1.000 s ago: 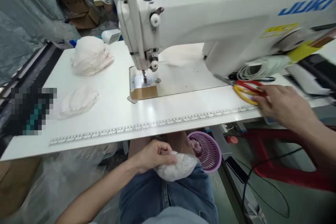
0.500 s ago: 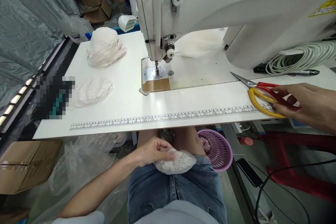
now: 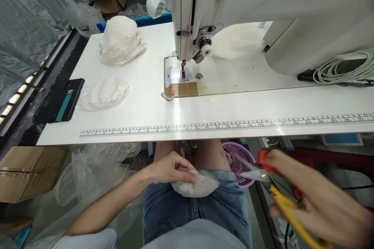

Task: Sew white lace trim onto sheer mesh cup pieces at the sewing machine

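Observation:
My left hand point(image 3: 177, 169) pinches a white, gauzy piece of fabric point(image 3: 195, 184) with a gathered edge, resting over my lap. To the right, below the table edge, my right hand point(image 3: 306, 194) is blurred by motion and grips a pair of scissors point(image 3: 270, 181) with one red and one yellow handle. The blades point left toward the fabric, apart from it. On the table's left side lie a flat white lace-edged piece point(image 3: 105, 94) and a rounded white fabric bundle point(image 3: 121, 41).
The sewing machine point(image 3: 193, 19) stands over the white table point(image 3: 146, 113), which has a printed ruler along its front edge. A dark phone-like object point(image 3: 69, 99) lies at far left. Below are a purple basket point(image 3: 248, 159) and a cardboard box point(image 3: 32, 173). Coiled cable point(image 3: 347, 68) sits at right.
My right hand has lifted the scissors off the table and brought them down and left, below the edge. My left hand keeps its pinch on the fabric. The view has shifted slightly.

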A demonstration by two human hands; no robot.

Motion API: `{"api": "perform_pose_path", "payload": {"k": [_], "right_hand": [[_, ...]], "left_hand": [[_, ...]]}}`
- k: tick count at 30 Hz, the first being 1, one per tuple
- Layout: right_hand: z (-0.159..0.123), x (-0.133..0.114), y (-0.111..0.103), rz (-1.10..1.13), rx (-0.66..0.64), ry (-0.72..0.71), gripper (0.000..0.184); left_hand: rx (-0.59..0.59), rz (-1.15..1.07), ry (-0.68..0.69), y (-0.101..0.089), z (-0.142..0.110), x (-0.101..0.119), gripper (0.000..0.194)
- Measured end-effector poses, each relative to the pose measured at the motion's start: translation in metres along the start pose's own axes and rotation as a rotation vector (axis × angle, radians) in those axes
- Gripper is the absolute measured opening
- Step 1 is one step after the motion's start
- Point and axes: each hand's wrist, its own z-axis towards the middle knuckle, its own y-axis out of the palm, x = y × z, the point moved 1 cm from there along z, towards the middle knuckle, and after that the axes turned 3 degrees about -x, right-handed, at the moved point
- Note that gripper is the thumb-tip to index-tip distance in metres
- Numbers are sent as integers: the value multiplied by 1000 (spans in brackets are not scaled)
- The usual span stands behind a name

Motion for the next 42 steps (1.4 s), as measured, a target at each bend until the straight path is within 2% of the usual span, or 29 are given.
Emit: {"api": "perform_pose_path", "payload": {"k": [4,6,11,16,20,24,28,33,38,42], "right_hand": [[18,-30,26,11,-284,-85,73],[24,-36,30,34,-349,-109,73],[32,-45,30,44,-303,-193,65],[35,-58,23,87,-195,-282,42],[37,-58,22,65,-158,-311,38],[39,-54,25,52,-205,-302,38],[40,-55,26,76,-254,-299,28],[41,-57,26,120,-257,-304,24],[44,-53,30,143,-360,-286,17],[45,-48,32,181,-387,-290,15]], "left_hand": [[-20,60,32,1,-6,1,36],[-21,80,39,2,-8,0,36],[22,107,42,1,-10,-3,39],[47,127,42,-1,-9,-6,41],[44,148,63,-1,-9,-5,38],[42,149,81,-1,-11,-2,31],[38,124,101,-1,-11,-1,28],[62,137,106,-2,-12,-1,31],[56,111,132,-2,-10,-2,33],[53,78,138,-2,-9,-3,35]]}}
